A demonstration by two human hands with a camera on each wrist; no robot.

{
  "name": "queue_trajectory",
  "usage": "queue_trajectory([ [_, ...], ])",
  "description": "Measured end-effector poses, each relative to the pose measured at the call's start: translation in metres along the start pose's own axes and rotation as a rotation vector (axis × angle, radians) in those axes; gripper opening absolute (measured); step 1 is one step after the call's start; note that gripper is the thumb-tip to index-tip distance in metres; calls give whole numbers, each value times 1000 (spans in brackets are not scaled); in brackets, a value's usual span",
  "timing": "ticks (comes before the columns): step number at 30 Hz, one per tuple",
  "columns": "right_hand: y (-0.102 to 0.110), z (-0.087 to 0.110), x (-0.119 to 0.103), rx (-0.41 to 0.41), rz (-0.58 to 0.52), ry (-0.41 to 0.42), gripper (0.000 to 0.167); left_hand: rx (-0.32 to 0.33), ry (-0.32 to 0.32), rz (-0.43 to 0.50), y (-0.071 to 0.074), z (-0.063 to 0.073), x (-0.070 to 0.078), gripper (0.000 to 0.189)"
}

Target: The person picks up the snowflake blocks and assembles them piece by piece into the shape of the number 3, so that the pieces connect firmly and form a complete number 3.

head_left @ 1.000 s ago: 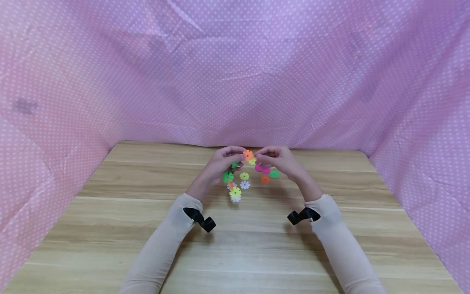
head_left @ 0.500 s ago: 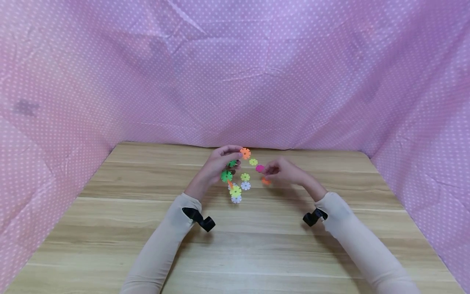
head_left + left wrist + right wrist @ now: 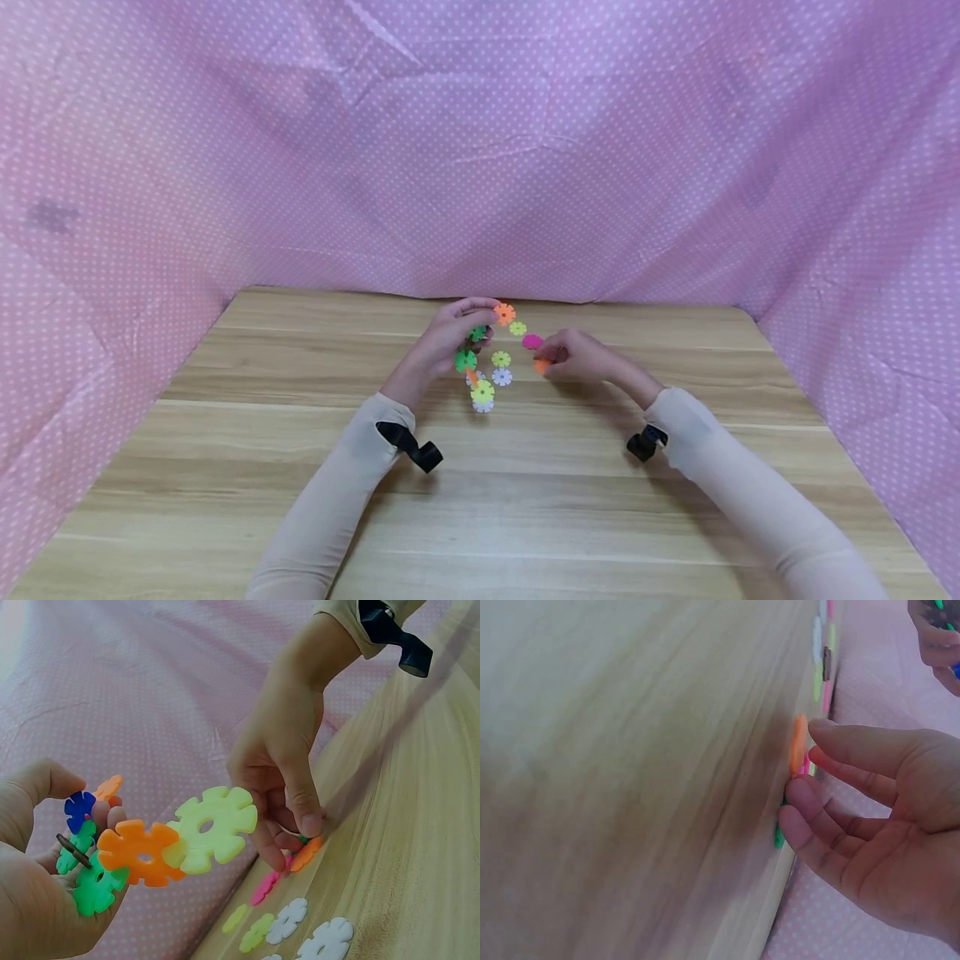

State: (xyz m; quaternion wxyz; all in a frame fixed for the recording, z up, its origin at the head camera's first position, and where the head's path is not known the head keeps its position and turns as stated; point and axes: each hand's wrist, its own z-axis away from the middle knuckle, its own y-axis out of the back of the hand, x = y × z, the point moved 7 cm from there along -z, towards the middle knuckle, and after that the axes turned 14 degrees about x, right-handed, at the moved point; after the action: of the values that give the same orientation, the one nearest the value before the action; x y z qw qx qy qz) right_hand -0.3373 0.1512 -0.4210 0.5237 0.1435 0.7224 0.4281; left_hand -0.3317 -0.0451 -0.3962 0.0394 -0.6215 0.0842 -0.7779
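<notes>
My left hand (image 3: 446,335) holds a chain of interlocking flower-shaped plastic discs. In the left wrist view, the thumb is at a blue disc (image 3: 79,811) with an orange disc behind it. Green discs (image 3: 99,889), a brown one seen edge-on, an orange disc (image 3: 141,853) and a yellow disc (image 3: 215,829) continue the chain. My right hand (image 3: 581,357) is low over the table, thumb and fingertips close around a loose orange disc (image 3: 799,745) lying flat. A loose green disc (image 3: 779,835) lies under the fingers, mostly covered.
On the wooden table (image 3: 480,500) near its far edge, several loose discs lie close together: a pink disc (image 3: 532,342), yellow discs (image 3: 501,359) and white discs (image 3: 502,377). Behind the edge hangs a pink dotted cloth (image 3: 480,167). Both wrists carry black straps with cameras.
My right hand has come away from the left hand, moving right and down to the loose orange and green discs. The left hand keeps its hold on the chain, nearly still.
</notes>
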Motion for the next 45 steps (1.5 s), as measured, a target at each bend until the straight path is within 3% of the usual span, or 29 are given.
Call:
queue_trajectory([
  [3,-3,-1,-2,7,26,13,28,-9,26,19,-2,0,-3,24],
  [10,-5,-1,1,23,73,-1,21,-24,20,31,-7,0,-6,22],
  [20,-2,-4,0,37,-63,-48,17,23,38,22,-4,-1,-10,30],
  [27,21,-11,-9,213,-152,-31,9,57,38,58,-1,-2,-11,20],
  [32,39,-10,-24,332,-329,-48,16,64,38,59,-1,-2,-11,19],
  [38,41,-8,-37,394,-458,-86,18,58,49,52,-3,-2,-11,28],
  [45,38,-8,-49,452,-508,-30,16,38,54,42,-4,-2,-11,35],
])
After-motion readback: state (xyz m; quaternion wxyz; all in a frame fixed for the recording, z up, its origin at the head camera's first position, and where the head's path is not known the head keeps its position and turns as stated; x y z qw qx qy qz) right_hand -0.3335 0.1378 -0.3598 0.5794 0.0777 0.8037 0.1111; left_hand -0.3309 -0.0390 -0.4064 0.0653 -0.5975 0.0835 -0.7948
